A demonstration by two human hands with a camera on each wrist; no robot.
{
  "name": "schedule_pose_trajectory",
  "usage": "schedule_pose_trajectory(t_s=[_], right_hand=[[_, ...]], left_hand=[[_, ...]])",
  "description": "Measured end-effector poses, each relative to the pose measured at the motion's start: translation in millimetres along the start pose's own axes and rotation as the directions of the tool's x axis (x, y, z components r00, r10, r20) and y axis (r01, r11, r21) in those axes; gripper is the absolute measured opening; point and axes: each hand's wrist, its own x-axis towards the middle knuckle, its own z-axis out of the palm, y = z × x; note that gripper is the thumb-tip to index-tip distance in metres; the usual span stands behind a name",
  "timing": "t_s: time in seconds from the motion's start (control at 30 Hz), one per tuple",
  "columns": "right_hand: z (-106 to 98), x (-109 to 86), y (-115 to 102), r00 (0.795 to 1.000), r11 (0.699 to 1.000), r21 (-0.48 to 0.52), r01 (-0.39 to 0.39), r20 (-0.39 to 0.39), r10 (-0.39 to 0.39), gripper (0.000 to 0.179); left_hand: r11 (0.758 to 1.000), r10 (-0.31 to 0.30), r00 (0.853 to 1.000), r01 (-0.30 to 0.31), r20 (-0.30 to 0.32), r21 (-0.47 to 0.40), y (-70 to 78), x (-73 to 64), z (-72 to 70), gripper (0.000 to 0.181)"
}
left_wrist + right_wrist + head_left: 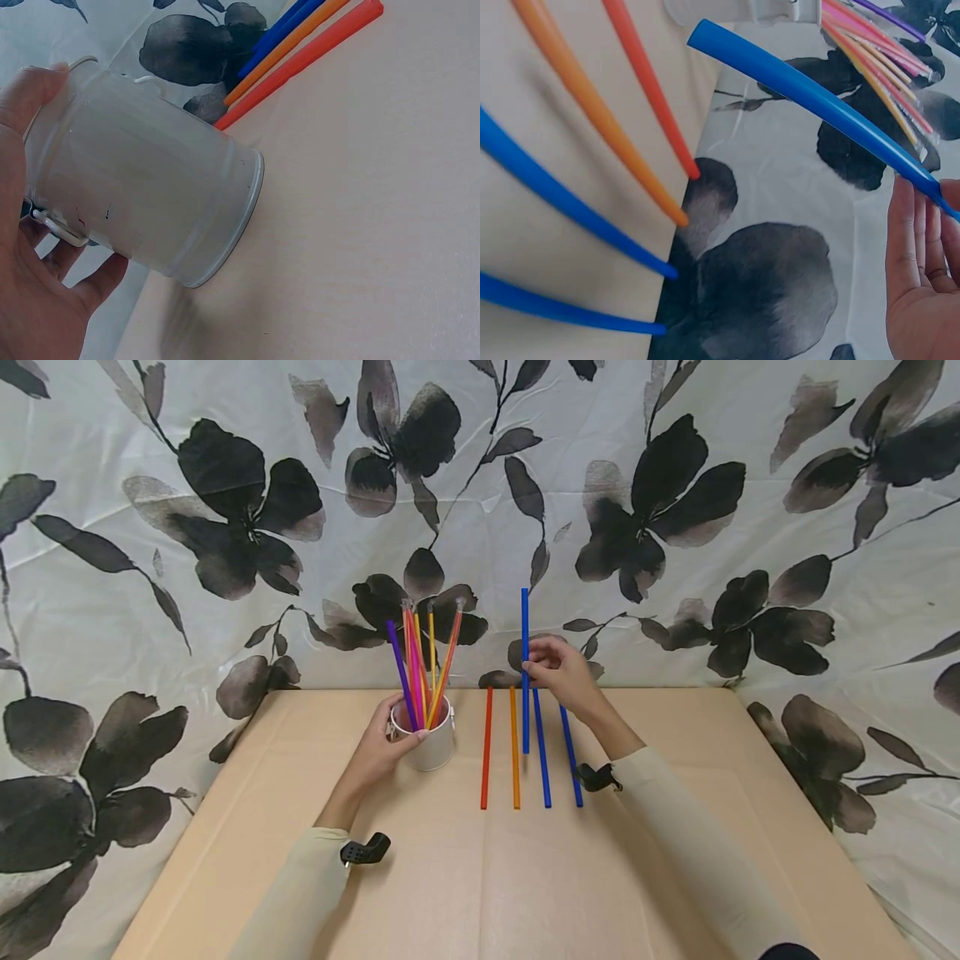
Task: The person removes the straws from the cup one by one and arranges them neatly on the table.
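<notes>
My left hand [382,739] grips a small white metal bucket [435,752] near its rim, with thumb and fingers on either side. Several coloured straws [423,677], purple, pink, orange and yellow, lean upright inside it. A blue straw [525,618] is pinched upright between the thumb and fingers of my right hand [566,677], above the table. Below that hand a red straw [486,752], an orange straw [515,752] and two blue straws [542,752] lie side by side. In the left wrist view the bucket's side [150,165] hides its contents.
The light wooden table [435,885] ends at a far edge just behind the bucket and straws. Behind it hangs a white cloth [465,552] with dark flower prints. Dark bands with small devices [367,849] sit on both wrists.
</notes>
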Motion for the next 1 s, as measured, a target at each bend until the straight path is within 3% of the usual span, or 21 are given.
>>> schedule_pose_trajectory(t_s=[0.77,1.0], right_hand=[[-49.6,-25.4,44.7,0.988,0.987,-0.049,-0.155,-0.023,0.154,0.035],[-61.7,-35.0,43.2,0.977,0.976,-0.029,-0.214,-0.002,0.214,0.036]], left_hand=[[1.000,-0.007,1.000,0.007,-0.006,0.000,2.7,-0.6,1.0,0.081],[1.000,0.006,1.000,-0.006,-0.005,0.008,2.0,-0.2,1.4,0.081]])
